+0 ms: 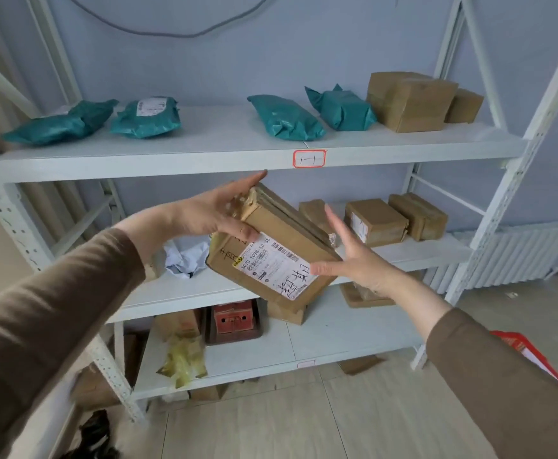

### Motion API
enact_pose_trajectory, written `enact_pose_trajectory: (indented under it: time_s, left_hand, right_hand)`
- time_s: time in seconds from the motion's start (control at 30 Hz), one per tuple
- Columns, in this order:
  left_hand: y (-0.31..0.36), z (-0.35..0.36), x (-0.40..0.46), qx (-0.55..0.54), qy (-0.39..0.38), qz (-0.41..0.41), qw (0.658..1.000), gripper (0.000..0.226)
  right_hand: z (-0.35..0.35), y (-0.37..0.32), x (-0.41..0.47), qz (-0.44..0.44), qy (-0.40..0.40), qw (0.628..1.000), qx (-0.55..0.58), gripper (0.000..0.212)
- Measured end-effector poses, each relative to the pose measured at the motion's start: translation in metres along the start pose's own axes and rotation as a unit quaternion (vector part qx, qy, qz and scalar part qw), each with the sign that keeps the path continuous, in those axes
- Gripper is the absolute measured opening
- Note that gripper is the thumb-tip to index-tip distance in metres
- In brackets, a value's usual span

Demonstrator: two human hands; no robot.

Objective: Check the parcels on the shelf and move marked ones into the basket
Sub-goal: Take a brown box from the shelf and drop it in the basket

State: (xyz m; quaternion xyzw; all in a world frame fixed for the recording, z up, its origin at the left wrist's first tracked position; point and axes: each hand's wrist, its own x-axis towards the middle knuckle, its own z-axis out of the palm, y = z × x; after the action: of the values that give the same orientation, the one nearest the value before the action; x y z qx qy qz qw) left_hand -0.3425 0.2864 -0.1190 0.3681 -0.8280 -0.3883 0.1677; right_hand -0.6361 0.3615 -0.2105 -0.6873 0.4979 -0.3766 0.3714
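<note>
Head view. A cardboard box [271,246] is held tilted in front of the middle shelf [403,256], label [276,265] turned up toward the camera. This orientation probably serves inspection: the printed label and the handwritten characters on it can be read.

The left hand [211,213] grips the box's upper left corner, thumb on the labelled face, fingers extended along the far edge. The right hand [354,263] is open with fingers spread; its thumb touches the lower right of the label, and the palm appears to brace that side rather than clamp it.

Other parcels lie untouched: four teal bags [284,117] and brown boxes on the top shelf [204,160], more boxes on the middle shelf. A red object [522,352] at lower right may be the basket; this cannot be confirmed.
</note>
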Motion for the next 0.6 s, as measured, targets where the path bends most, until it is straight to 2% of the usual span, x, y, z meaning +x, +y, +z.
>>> enact_pose_trajectory:
  time_s: [0.07,0.13,0.2,0.27,0.33,0.37,0.43,0.6]
  left_hand:
    - [0.011,0.004,0.012,0.027,-0.041,0.004,0.999,0.117]
    - [0.022,0.015,0.022,0.004,-0.027,0.017,0.999,0.110]
    - [0.027,0.028,0.030,-0.061,0.065,0.041,0.995,0.100]
    - [0.022,0.042,0.036,-0.124,0.187,0.060,0.973,0.095]
    - [0.012,0.065,0.042,-0.198,0.257,0.057,0.944,0.085]
    - [0.005,0.078,0.045,-0.242,0.262,0.043,0.933,0.083]
    - [-0.007,0.109,0.052,-0.308,0.217,0.003,0.926,0.090]
    - [-0.018,0.181,0.081,-0.372,0.086,-0.056,0.923,0.091]
  right_hand:
    - [-0.002,0.006,-0.004,0.011,-0.072,0.997,-0.014,0.130]
    - [0.001,0.011,-0.011,0.018,-0.047,0.998,0.026,0.118]
    - [0.005,0.021,-0.018,0.024,0.018,0.996,0.088,0.101]
    - [0.004,0.029,-0.025,0.035,0.074,0.985,0.150,0.089]
    - [0.001,0.037,-0.032,0.049,0.115,0.971,0.203,0.084]
    - [-0.002,0.042,-0.036,0.056,0.135,0.963,0.225,0.081]
    - [-0.008,0.051,-0.045,0.080,0.166,0.947,0.261,0.076]
    - [-0.023,0.070,-0.067,0.133,0.230,0.914,0.306,0.069]
